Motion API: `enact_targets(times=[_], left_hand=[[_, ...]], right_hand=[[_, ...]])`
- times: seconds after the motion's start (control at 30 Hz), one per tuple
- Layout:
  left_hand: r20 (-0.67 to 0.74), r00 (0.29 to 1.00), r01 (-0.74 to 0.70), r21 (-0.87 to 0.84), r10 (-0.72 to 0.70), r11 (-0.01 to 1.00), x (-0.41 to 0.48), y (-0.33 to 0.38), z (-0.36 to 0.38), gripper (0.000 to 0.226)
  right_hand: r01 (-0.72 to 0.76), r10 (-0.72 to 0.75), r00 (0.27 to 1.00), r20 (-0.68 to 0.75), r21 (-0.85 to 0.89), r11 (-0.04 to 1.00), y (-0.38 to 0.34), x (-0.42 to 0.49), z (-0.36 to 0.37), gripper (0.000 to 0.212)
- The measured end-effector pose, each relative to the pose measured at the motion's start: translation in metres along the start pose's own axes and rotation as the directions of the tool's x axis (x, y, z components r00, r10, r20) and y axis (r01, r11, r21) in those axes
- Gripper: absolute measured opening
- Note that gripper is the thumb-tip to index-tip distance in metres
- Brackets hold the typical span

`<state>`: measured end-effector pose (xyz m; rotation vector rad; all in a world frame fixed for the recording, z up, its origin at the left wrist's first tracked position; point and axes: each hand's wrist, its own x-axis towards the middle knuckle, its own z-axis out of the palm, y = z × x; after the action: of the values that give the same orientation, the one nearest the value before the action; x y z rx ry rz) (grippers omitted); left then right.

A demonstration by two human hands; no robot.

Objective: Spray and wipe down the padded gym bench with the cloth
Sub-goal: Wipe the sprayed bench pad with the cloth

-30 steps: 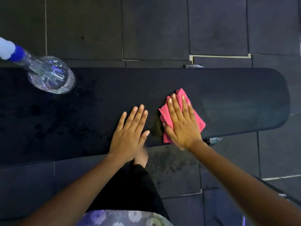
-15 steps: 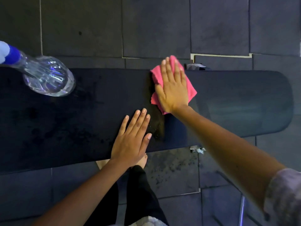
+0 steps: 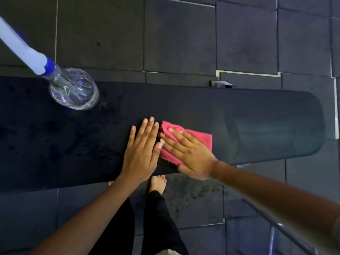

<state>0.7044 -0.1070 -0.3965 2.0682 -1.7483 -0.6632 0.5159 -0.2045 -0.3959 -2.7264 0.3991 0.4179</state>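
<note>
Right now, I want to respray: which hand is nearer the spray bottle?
Left. The left hand lies flat on the bench, right of the spray bottle; the right hand presses the cloth farther right.

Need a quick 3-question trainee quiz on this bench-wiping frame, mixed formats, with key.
1. True or false: the clear plastic spray bottle stands on the black padded gym bench.
2. Fill in: the left hand lies flat on the bench, fingers ____ (straight/curled).
3. Which hand presses the pink cloth? A left, B right, C neither.
Key: 1 true; 2 straight; 3 B, the right hand.
</note>
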Motion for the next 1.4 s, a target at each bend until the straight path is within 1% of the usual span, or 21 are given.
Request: enact_targets(times=[0.17, 0.3, 0.33, 0.37, 0.43, 0.47, 0.5, 0.53, 0.57, 0.63, 0.7, 0.73, 0.77, 0.8, 0.83, 0.87, 0.9, 0.93, 1.0, 1.27, 1.4], left_hand=[[-0.050, 0.998, 0.018, -0.136, -0.025, 0.991, -0.004, -0.008, -0.005, 0.054], [-0.133, 0.990, 0.029, -0.177, -0.053, 0.984, -0.007, -0.015, -0.013, 0.052], [-0.145, 0.987, 0.040, -0.183, -0.067, 0.982, -0.008, -0.019, -0.015, 0.052], [-0.150, 0.986, 0.049, -0.186, -0.078, 0.981, -0.009, -0.022, -0.017, 0.052], [-0.144, 0.987, 0.049, -0.168, -0.074, 0.985, -0.013, -0.029, -0.021, 0.052], [-0.135, 0.989, 0.038, -0.153, -0.059, 0.987, -0.014, -0.032, -0.023, 0.052], [-0.125, 0.991, 0.024, -0.138, -0.041, 0.990, -0.015, -0.034, -0.025, 0.052], [-0.118, 0.993, 0.010, -0.121, -0.024, 0.993, -0.017, -0.036, -0.026, 0.051], [-0.113, 0.993, 0.001, -0.106, -0.013, 0.994, -0.018, -0.039, -0.027, 0.051], [-0.114, 0.993, 0.001, -0.082, -0.010, 0.997, -0.020, -0.043, -0.028, 0.050], [-0.106, 0.994, 0.009, -0.061, -0.015, 0.998, -0.022, -0.046, -0.026, 0.050], [-0.098, 0.995, 0.013, -0.052, -0.018, 0.999, -0.024, -0.047, -0.025, 0.051], [-0.088, 0.996, 0.017, -0.041, -0.020, 0.999, -0.025, -0.047, -0.023, 0.051], [-0.078, 0.997, 0.019, -0.023, -0.021, 1.000, -0.026, -0.047, -0.021, 0.051], [-0.069, 0.997, 0.019, 0.000, -0.019, 1.000, -0.027, -0.047, -0.020, 0.051], [-0.061, 0.998, 0.018, 0.020, -0.016, 1.000, -0.027, -0.047, -0.019, 0.051], [-0.053, 0.999, 0.016, 0.031, -0.014, 0.999, -0.028, -0.047, -0.019, 0.051], [-0.044, 0.999, 0.015, 0.034, -0.013, 0.999, -0.027, -0.048, -0.020, 0.051], [-0.022, 1.000, 0.003, 0.036, -0.002, 0.999, -0.027, -0.050, -0.022, 0.052], [-0.066, 0.995, 0.085, 0.092, -0.080, 0.992, -0.046, -0.072, -0.031, 0.053], [-0.088, 0.993, 0.081, 0.010, -0.080, 0.997, -0.045, -0.073, -0.032, 0.051]], right_hand=[[-0.055, 0.095, 0.989, -0.118, 0.304, 0.951, -0.042, -0.006, 0.006, 0.062], [-0.087, 0.313, 0.912, -0.266, 0.621, 0.779, -0.081, -0.001, 0.005, 0.057], [-0.085, 0.410, 0.866, -0.286, 0.725, 0.684, -0.090, 0.002, 0.001, 0.055], [-0.069, 0.544, 0.797, -0.264, 0.854, 0.516, -0.097, 0.005, -0.005, 0.050], [0.051, 0.805, 0.590, -0.059, 0.998, 0.036, -0.109, 0.014, -0.021, 0.033], [0.181, 0.862, 0.500, 0.087, 0.963, -0.202, -0.112, 0.018, -0.028, 0.022], [0.337, 0.876, 0.439, 0.202, 0.866, -0.368, -0.111, 0.018, -0.035, 0.014], [0.441, 0.891, 0.373, 0.260, 0.795, -0.417, -0.109, 0.017, -0.043, 0.016], [0.508, 0.904, 0.312, 0.293, 0.752, -0.419, -0.103, 0.014, -0.051, 0.025], [0.524, 0.937, 0.241, 0.253, 0.779, -0.345, -0.089, 0.006, -0.063, 0.030], [0.376, 0.969, 0.218, 0.118, 0.906, -0.195, -0.075, 0.001, -0.065, 0.027], [0.201, 0.967, 0.256, 0.004, 0.978, -0.057, -0.069, -0.002, -0.060, 0.036], [-0.055, 0.919, 0.368, -0.141, 0.983, 0.173, -0.064, -0.004, -0.052, 0.049], [-0.322, 0.830, 0.511, -0.224, 0.845, 0.427, -0.058, -0.006, -0.039, 0.057], [-0.522, 0.756, 0.614, -0.227, 0.601, 0.605, -0.053, -0.005, -0.025, 0.059], [-0.637, 0.722, 0.668, -0.181, 0.364, 0.680, -0.050, -0.003, -0.014, 0.060], [-0.693, 0.721, 0.681, -0.126, 0.209, 0.690, -0.049, -0.001, -0.005, 0.064], [-0.724, 0.736, 0.670, -0.095, 0.136, 0.677, -0.051, 0.002, 0.001, 0.069], [-0.745, 0.752, 0.646, -0.131, 0.106, 0.659, -0.051, 0.009, 0.012, 0.078], [-0.762, 0.835, 0.463, -0.299, 0.346, 0.547, -0.077, 0.031, 0.027, 0.073], [-0.642, 0.798, 0.494, -0.345, 0.475, 0.602, -0.113, 0.043, 0.033, 0.066]])
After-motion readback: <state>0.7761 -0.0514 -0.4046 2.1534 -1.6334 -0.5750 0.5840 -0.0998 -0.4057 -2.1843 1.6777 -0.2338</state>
